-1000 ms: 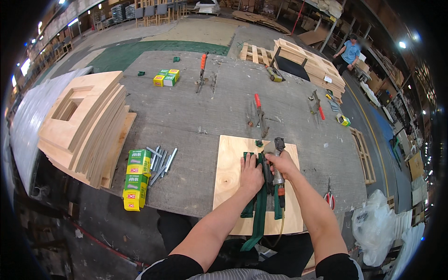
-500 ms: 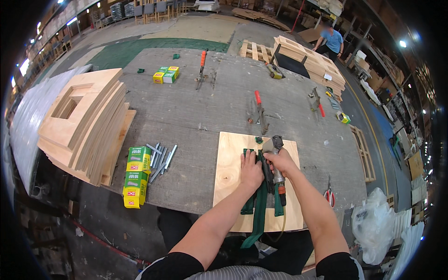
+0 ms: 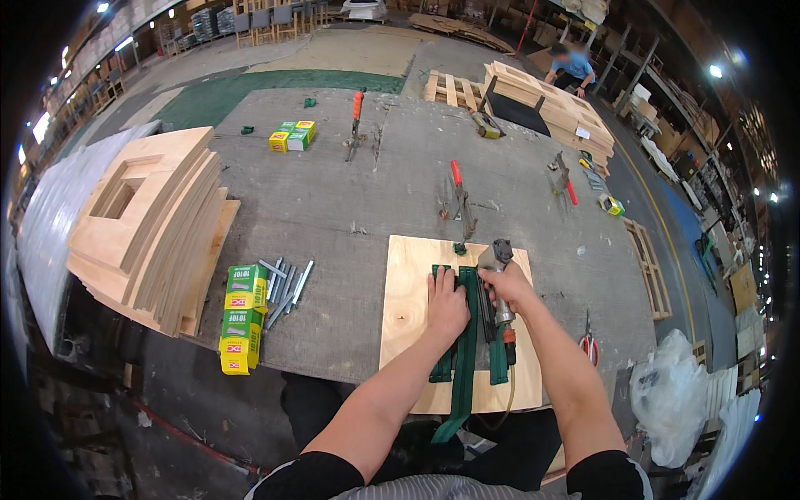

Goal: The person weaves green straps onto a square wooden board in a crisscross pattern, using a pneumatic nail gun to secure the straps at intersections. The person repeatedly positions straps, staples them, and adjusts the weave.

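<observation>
A light plywood panel (image 3: 403, 312) lies in front of me with dark green webbing straps (image 3: 463, 367) running lengthwise over its middle. One strap hangs past the panel's near edge. My left hand (image 3: 447, 308) rests flat on the webbing, fingers stretched out, holding nothing. Wrapped round a pneumatic staple gun (image 3: 502, 312), my right hand (image 3: 512, 288) keeps the tool over the right-hand straps. The gun's black magazine lies along the webbing, and a thin hose trails from its orange-ended fitting toward me. Whether its nose touches the strap I cannot tell.
Yellow-green boxes (image 3: 242, 329) and loose staple strips (image 3: 289, 283) lie left, beside stacked plywood frames (image 3: 137, 225). Red-handled tools (image 3: 461, 196) lie ahead. Scissors (image 3: 589, 342) and a plastic bag (image 3: 667, 392) are at right. A person (image 3: 573, 67) bends over far-right panels (image 3: 575, 117).
My right hand and the staple gun have shifted slightly right, away from my left hand. The left hand stays nearly in place. The far person has bent lower over the panels.
</observation>
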`<state>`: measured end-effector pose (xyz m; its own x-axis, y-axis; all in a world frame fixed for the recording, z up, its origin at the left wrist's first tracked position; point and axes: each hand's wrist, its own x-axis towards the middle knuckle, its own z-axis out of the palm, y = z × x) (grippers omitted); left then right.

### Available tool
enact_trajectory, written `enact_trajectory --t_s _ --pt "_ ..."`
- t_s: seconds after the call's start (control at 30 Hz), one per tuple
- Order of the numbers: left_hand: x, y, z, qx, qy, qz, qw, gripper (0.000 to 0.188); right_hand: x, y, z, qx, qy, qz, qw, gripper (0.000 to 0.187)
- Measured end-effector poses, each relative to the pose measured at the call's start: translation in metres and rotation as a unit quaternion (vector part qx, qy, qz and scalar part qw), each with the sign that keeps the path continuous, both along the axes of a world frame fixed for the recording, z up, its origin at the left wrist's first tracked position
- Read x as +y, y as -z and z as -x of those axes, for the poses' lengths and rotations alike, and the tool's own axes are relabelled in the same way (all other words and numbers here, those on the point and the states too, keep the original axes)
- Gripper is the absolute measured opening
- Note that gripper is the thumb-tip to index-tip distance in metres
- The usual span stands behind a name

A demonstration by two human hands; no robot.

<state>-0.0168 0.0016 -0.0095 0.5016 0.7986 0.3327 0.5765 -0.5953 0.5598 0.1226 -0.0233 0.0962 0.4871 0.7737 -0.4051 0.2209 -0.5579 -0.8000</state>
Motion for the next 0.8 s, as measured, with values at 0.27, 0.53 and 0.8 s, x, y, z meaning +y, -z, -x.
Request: enact_trajectory --t_s 0.27,0.53,0.8 --pt "0.003 0.003 -0.001 -0.017 -0.004 -0.004 1.000 0.020 -0.035 0.000 -0.044 0.106 0.091 -0.062 0.988 0.031" --pt "-0.005 0.007 -0.013 0.006 -0.014 -0.030 0.999 0.026 -0.159 0.036 -0.196 0.284 0.242 -0.141 0.917 0.031" --pt "0.003 -0.014 -0.009 -0.045 0.001 0.013 0.999 0.018 -0.174 0.060 -0.240 0.029 0.249 0.020 0.968 0.057"
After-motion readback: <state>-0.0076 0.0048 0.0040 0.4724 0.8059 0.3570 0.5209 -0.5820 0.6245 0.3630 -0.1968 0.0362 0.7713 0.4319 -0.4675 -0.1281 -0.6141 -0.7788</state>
